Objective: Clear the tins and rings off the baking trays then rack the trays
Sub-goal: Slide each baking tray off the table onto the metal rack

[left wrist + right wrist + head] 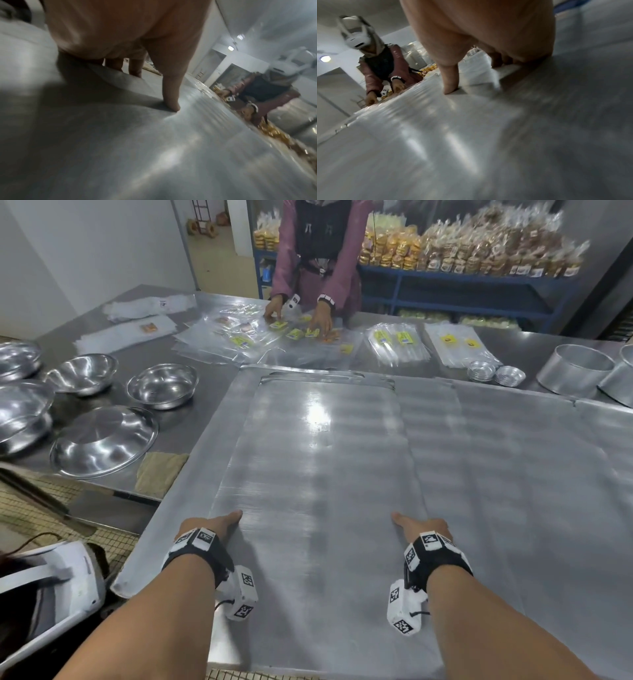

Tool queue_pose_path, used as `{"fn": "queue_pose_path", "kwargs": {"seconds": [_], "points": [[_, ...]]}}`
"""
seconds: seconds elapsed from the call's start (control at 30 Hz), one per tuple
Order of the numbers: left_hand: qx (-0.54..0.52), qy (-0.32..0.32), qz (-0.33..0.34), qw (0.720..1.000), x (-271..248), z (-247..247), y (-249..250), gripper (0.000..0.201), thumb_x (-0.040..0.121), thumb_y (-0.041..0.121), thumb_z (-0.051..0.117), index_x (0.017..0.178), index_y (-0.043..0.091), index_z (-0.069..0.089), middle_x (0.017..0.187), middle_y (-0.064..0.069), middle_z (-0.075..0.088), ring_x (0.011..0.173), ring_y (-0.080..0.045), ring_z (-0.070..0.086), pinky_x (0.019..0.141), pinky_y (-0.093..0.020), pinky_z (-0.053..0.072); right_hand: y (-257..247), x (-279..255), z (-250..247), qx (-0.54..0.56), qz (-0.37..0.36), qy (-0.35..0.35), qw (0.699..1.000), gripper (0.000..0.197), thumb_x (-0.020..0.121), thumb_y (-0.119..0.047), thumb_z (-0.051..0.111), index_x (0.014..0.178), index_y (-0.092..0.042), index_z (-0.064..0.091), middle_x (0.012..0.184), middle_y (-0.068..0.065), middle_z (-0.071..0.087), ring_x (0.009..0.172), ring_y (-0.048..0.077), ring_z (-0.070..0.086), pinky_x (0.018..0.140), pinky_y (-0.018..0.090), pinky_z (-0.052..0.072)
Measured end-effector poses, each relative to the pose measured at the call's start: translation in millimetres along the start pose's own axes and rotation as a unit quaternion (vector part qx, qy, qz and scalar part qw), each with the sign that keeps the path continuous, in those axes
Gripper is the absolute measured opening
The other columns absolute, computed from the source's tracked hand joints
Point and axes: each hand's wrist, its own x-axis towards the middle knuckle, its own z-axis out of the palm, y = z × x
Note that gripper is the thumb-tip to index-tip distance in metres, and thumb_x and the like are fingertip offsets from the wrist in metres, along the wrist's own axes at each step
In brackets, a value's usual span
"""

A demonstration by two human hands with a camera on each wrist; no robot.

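Observation:
A bare aluminium baking tray (318,474) lies lengthwise in front of me on top of other flat trays (513,474). My left hand (214,525) grips its left edge, thumb (171,94) pressed on top and fingers curled under the rim. On the opposite edge my right hand (423,527) holds it the same way, thumb (450,81) on top. Two tall round tins (575,374) stand on the table at the back right. Beside them sit two stacks of small fluted tins (481,370).
Several steel bowls (161,385) and a folded cloth (161,474) lie on the table to the left. Across the table a person (318,268) sorts labelled plastic bags (294,333). Blue shelves (462,289) of bagged baked goods stand behind.

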Motion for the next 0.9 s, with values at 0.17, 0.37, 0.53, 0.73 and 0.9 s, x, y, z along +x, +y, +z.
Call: {"fn": "queue_pose_path", "kwargs": {"seconds": [0.17, 0.37, 0.53, 0.73, 0.9], "points": [[0.036, -0.014, 0.033, 0.999, 14.9, 8.4, 9.5, 0.079, 0.066, 0.063, 0.071, 0.126, 0.012, 0.063, 0.106, -0.017, 0.072, 0.090, -0.038, 0.072, 0.086, -0.045, 0.058, 4.6, 13.3, 3.4, 0.057, 0.034, -0.010, 0.998, 0.068, 0.059, -0.046, 0.086, 0.106, 0.000, 0.064, 0.097, 0.015, 0.069, 0.083, 0.033, 0.066, 0.085, 0.040, 0.055], [-0.105, 0.025, -0.020, 0.994, 6.0, 9.6, 12.5, 0.063, 0.062, 0.045, 0.088, 0.102, 0.002, 0.066, 0.086, -0.020, 0.071, 0.071, -0.040, 0.070, 0.069, -0.042, 0.058, 3.2, 15.8, -5.5, 0.114, 0.059, -0.018, 0.992, 0.060, 0.062, -0.034, 0.090, 0.102, 0.000, 0.061, 0.098, 0.018, 0.067, 0.084, 0.033, 0.066, 0.080, 0.038, 0.053], [-0.139, 0.030, 0.030, 0.989, 6.8, 3.0, 21.0, 0.063, 0.062, 0.039, 0.089, 0.104, 0.000, 0.063, 0.097, -0.020, 0.069, 0.087, -0.040, 0.069, 0.083, -0.046, 0.058, 6.5, 7.6, -8.3, 0.135, 0.060, 0.003, 0.989, 0.049, 0.063, -0.027, 0.088, 0.094, 0.003, 0.064, 0.091, 0.015, 0.068, 0.079, 0.029, 0.067, 0.077, 0.034, 0.054], [-0.104, 0.013, 0.139, 0.985, 5.1, -12.7, 32.8, 0.064, 0.067, 0.037, 0.085, 0.118, 0.002, 0.068, 0.119, -0.019, 0.069, 0.110, -0.037, 0.067, 0.094, -0.046, 0.056, 33.3, -21.7, -12.0, 0.152, 0.084, 0.029, 0.984, 0.054, 0.063, -0.029, 0.088, 0.101, 0.003, 0.067, 0.100, 0.011, 0.070, 0.079, 0.023, 0.064, 0.068, 0.030, 0.052], [-0.106, -0.030, 0.146, 0.983, -4.0, -13.7, 42.6, 0.046, 0.066, 0.033, 0.086, 0.096, 0.004, 0.067, 0.093, -0.013, 0.069, 0.083, -0.035, 0.066, 0.079, -0.037, 0.053, 57.2, -48.5, -29.1, 0.164, 0.108, 0.058, 0.979, 0.058, 0.070, -0.040, 0.085, 0.108, -0.001, 0.065, 0.107, 0.011, 0.067, 0.080, 0.022, 0.055, 0.059, 0.030, 0.040]]}}
